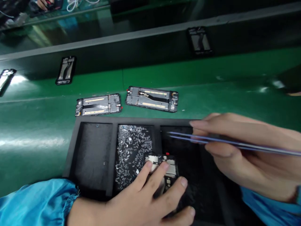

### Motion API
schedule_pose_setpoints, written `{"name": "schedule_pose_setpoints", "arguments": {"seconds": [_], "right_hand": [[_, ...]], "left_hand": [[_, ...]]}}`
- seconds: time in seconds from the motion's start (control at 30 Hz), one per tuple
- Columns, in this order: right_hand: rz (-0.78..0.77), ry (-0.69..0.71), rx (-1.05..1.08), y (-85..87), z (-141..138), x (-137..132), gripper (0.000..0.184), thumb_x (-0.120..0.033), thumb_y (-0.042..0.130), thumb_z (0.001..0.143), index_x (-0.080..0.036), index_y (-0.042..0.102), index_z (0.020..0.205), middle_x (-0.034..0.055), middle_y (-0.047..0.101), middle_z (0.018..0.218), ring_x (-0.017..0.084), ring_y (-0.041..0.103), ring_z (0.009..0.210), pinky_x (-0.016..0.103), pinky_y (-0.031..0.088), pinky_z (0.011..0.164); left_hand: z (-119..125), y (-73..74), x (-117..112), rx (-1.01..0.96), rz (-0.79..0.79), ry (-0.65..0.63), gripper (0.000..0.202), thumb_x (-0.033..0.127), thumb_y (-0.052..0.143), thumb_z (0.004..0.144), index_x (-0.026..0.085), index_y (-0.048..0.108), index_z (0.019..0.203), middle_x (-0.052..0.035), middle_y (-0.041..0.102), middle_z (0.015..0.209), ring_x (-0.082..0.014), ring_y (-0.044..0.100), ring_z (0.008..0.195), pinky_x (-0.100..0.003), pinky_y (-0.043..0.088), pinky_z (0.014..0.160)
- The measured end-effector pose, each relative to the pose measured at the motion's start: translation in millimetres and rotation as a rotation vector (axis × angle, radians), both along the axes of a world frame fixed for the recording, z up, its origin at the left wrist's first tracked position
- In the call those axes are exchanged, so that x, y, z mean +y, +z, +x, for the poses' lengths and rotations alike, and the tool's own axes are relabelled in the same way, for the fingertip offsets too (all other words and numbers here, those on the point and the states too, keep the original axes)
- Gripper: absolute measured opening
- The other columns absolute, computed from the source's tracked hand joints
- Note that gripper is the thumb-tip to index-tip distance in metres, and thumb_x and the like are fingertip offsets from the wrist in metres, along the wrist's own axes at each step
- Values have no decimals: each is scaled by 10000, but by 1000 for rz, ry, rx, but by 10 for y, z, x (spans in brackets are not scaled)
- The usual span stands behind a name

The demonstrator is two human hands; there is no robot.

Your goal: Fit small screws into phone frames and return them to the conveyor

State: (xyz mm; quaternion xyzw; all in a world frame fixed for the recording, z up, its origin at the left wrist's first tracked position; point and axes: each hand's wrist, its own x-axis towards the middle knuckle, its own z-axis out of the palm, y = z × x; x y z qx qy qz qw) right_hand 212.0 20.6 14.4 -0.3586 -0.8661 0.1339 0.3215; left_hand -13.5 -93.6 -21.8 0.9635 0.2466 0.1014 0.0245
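Observation:
My left hand (148, 201) lies over an opened phone (172, 166), its fingers spread and resting on the exposed inner parts. Much of that phone is hidden beneath the hand. In my right hand (225, 150) a pair of tweezers (181, 135) is pinched, tips pointing left above the black tray (131, 120). The tips look slightly apart, with nothing visible between them. Many small shiny metal parts (127, 157) are scattered in the tray's middle compartment, just left of the phone.
Two opened phone frames (100, 106) (152, 98) lie on the green bench (35, 125) behind the tray. Farther back, phone frames (66, 70) (199, 40) (6, 78) sit along a dark strip. Another person's hand (44, 3) and a white cable (72, 4) show at upper left.

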Motion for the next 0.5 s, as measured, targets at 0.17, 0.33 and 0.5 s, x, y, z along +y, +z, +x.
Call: {"name": "schedule_pose_setpoints", "arguments": {"seconds": [0.17, 0.33, 0.5], "right_hand": [[-133, 48, 98, -72, 201, 34, 52, -265, 665, 997, -222, 674, 1024, 38, 736, 869, 143, 727, 742, 228, 591, 657], [-130, 70, 88, -251, 274, -56, 90, -167, 654, 983, -209, 661, 1062, 48, 746, 844, 153, 732, 724, 238, 593, 649], [-183, 132, 152, -240, 238, -59, 134, -112, 658, 961, -192, 659, 1069, 42, 725, 798, 148, 697, 694, 246, 594, 628]], "left_hand": [[-32, -18, 0, -14, 29, 7, 524, 395, 602, 1016, 325, 496, 1524, -116, 567, 1504, -423, 571, 1343, -614, 366, 1154], [-34, -14, 16, -35, 62, 43, 566, 353, 613, 1005, 279, 453, 1543, -145, 590, 1467, -378, 560, 1359, -614, 213, 1233], [-35, -13, 36, -18, 70, 32, 562, 327, 612, 1001, 280, 464, 1541, -132, 611, 1441, -368, 592, 1322, -639, 115, 1252]]}}
